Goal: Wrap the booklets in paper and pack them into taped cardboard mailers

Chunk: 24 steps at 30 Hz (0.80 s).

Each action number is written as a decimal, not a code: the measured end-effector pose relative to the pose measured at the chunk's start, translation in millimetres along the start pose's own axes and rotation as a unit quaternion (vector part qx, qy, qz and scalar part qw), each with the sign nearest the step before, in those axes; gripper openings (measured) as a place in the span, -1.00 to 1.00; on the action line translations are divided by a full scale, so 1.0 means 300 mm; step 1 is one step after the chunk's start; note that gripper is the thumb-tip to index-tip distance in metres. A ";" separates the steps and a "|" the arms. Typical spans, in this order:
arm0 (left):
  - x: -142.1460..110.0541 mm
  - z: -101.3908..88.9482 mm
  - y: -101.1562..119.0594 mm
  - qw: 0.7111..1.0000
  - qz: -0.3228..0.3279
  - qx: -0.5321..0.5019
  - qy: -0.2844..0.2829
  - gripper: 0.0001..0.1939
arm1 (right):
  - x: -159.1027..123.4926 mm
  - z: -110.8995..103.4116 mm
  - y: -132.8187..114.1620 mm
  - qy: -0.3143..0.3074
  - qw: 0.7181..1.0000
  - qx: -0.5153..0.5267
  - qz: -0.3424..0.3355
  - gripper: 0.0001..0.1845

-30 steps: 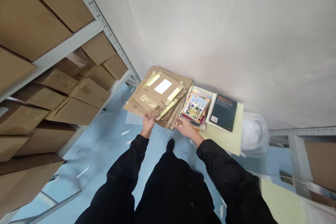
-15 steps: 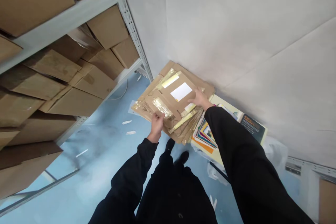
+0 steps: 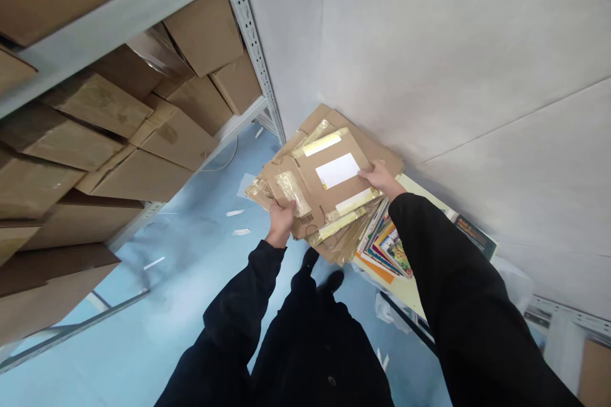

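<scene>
A flattened cardboard box with a white label and yellow tape strips lies on top of a pile of flattened cardboard against the white wall. My left hand is closed on the top piece's near left edge. My right hand grips its right edge, fingers over the cardboard. The top piece looks tilted up a little from the pile. Colourful books are stacked just right of the pile, partly under my right sleeve.
A metal rack full of brown cartons stands on the left. A dark book lies on a pale yellow board by the wall. Paper scraps dot the blue floor. My feet stand near the pile.
My right hand went from the pile's near edge to the top cardboard's far right edge. My left hand closed on the near left edge. The view has moved closer and the top piece has shifted.
</scene>
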<state>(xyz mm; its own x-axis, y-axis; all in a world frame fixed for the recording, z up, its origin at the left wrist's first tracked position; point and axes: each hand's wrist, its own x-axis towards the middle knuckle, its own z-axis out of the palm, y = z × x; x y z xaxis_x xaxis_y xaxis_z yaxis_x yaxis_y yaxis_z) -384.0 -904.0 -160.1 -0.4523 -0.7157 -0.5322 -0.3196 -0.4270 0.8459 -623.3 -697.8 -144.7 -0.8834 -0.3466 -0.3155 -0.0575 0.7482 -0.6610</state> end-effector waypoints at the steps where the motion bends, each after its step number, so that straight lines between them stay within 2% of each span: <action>1: 0.005 -0.015 0.006 1.000 0.005 0.002 -0.014 -0.63 | -0.014 -0.007 -0.003 0.005 0.999 0.033 0.004 -0.58; 3: 0.014 -0.047 0.020 0.999 0.019 0.010 -0.036 -0.61 | -0.050 -0.029 -0.013 0.019 0.996 0.084 0.020 -0.65; 5: 0.018 -0.076 0.035 0.997 0.040 0.018 -0.059 -0.58 | -0.096 -0.063 -0.034 0.022 0.991 0.134 0.009 -0.61; 9: 0.014 -0.106 0.074 0.985 0.119 0.067 -0.105 -0.56 | -0.202 -0.154 -0.102 0.019 0.959 0.276 -0.063 -0.52; 11: 0.005 -0.104 0.102 0.974 0.167 0.097 -0.120 -0.57 | -0.262 -0.207 -0.142 0.056 0.943 0.309 -0.113 -0.48; 14: -0.033 -0.080 0.172 0.950 0.259 0.101 -0.141 -0.53 | -0.383 -0.293 -0.192 0.139 0.929 0.297 -0.170 -0.54; 16: -0.084 -0.051 0.237 0.927 0.329 0.081 -0.157 -0.44 | -0.494 -0.353 -0.211 0.193 0.919 0.280 -0.199 -0.57; 19: -0.207 0.009 0.340 0.888 0.411 0.041 -0.201 -0.21 | -0.708 -0.443 -0.207 0.283 0.899 0.251 -0.223 -0.54; 21: -0.309 0.059 0.391 0.862 0.441 0.023 -0.249 -0.13 | -0.872 -0.497 -0.177 0.345 0.884 0.226 -0.219 -0.48; 24: -0.472 0.151 0.412 0.833 0.444 0.016 -0.329 -0.20 | -1.138 -0.560 -0.088 0.452 0.848 0.188 -0.203 -0.51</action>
<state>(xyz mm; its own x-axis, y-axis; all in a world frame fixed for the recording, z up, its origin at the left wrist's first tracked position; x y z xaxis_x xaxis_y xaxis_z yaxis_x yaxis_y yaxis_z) -397.2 -830.6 18.3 -0.8771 -0.2796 0.3905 0.3675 0.1325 0.9205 -398.2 -504.2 94.8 -0.8318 0.1693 0.5286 -0.4401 0.3792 -0.8139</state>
